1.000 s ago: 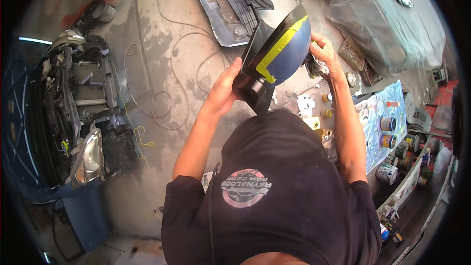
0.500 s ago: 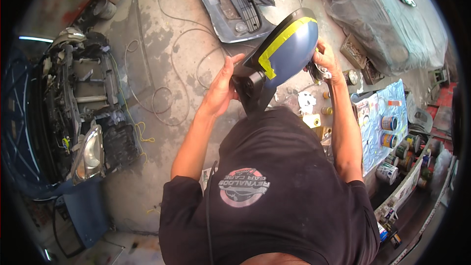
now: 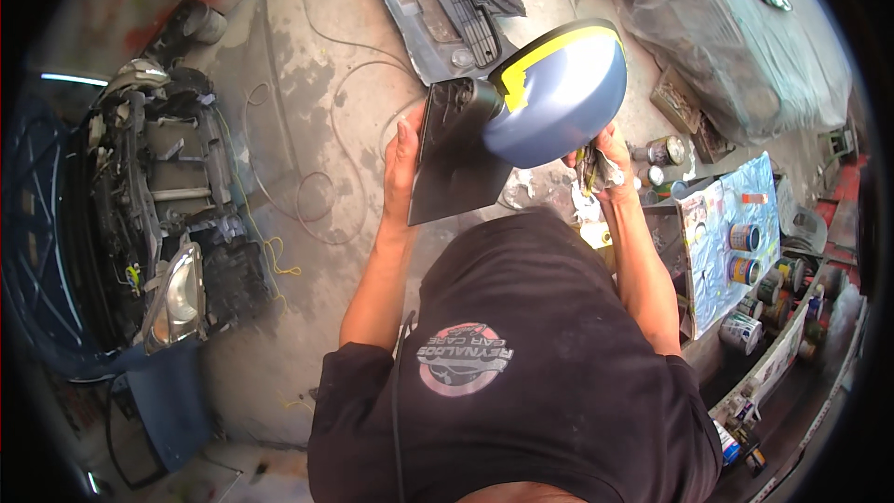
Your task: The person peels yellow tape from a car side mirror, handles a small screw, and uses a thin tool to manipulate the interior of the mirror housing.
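Observation:
A car side mirror (image 3: 563, 112) with a glossy blue shell and black base is held up in front of my chest. Yellow masking tape (image 3: 518, 81) runs along the shell's rim. My left hand (image 3: 400, 168) is closed on the edge of the black base, its thumb showing and the other fingers mostly hidden behind. Under the shell's right end, my right hand (image 3: 615, 160) grips a crumpled rag (image 3: 596, 173), stained and whitish. Whether the rag touches the shell cannot be made out.
A grey bumper (image 3: 396, 0) lies on the concrete floor ahead, near a loose hose (image 3: 340, 98). Left stands a stripped car front with a headlight (image 3: 177, 298). At right are a foil-covered table (image 3: 717, 224) with paint cans (image 3: 743, 237) and a plastic-draped car (image 3: 717, 37).
The mirror has turned, so the flat black base now faces me more and the shell points further right. My left hand shifted slightly left and down; my right hand sits lower, beneath the shell.

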A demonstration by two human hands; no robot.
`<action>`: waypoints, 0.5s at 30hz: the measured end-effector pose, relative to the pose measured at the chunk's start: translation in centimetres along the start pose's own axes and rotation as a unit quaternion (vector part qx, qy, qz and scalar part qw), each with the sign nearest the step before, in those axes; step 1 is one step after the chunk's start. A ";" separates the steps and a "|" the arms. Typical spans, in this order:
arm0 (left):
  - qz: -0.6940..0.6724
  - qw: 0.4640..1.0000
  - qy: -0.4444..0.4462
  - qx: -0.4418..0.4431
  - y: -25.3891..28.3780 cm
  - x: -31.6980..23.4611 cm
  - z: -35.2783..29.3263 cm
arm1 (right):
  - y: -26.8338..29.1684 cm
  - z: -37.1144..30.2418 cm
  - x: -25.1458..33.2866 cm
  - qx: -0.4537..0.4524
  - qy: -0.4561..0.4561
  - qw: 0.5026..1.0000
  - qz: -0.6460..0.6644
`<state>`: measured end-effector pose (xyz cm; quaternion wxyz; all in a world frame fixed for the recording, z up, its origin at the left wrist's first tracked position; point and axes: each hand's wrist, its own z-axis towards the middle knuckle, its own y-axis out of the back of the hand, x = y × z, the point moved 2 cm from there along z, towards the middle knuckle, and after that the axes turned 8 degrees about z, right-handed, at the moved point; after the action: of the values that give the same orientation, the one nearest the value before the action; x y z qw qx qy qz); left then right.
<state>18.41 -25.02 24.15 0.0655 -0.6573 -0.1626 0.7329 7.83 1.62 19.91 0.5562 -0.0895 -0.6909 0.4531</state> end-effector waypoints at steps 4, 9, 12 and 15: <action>-0.120 0.991 -0.020 -0.048 -0.2 2.0 1.2 | -1.4 -0.7 -0.7 -0.015 0.003 1.000 0.014; -0.259 0.965 -0.045 0.025 -0.5 3.1 1.1 | -0.8 -2.1 -2.0 -0.005 -0.014 0.999 0.052; -0.229 0.972 -0.025 0.039 -1.2 2.2 0.5 | 0.1 -3.1 -2.6 -0.014 -0.044 0.994 0.101; -0.155 0.986 -0.011 0.052 -1.6 1.7 0.3 | 1.3 -4.3 -3.4 -0.027 -0.068 0.986 0.152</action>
<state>17.74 -23.02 23.12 0.2105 -0.6119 -0.2250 0.7285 12.24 2.43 16.51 0.4302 -0.1773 -0.7170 0.5189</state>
